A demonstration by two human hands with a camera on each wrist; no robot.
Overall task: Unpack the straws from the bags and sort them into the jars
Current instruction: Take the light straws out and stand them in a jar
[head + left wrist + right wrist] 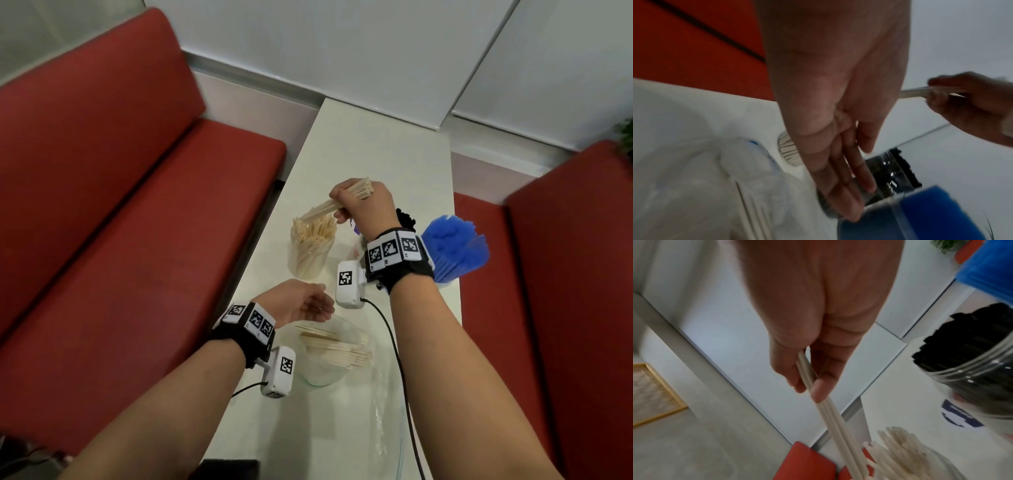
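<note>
the right hand (363, 205) pinches a bundle of cream straws (329, 205) slanting down-left, tips seemingly at the mouth of the cream-straw jar (310, 251) by the table's left edge, while the left hand (301, 301) hangs spread above the bag (337, 353).

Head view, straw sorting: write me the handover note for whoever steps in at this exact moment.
Right hand: grips a bundle of cream straws, lower ends at the mouth of the cream-straw jar.
Left hand: open, holding nothing, above the clear bag.
Things: the bag lies on the white table near the person, with cream straws still inside. The blue-straw jar and black-straw jar stand to the right, both holding straws.
Done: blue and black jars filled; cream jar partly filled.
Left: drop in this bundle, then move the bag's remaining cream straws.
</note>
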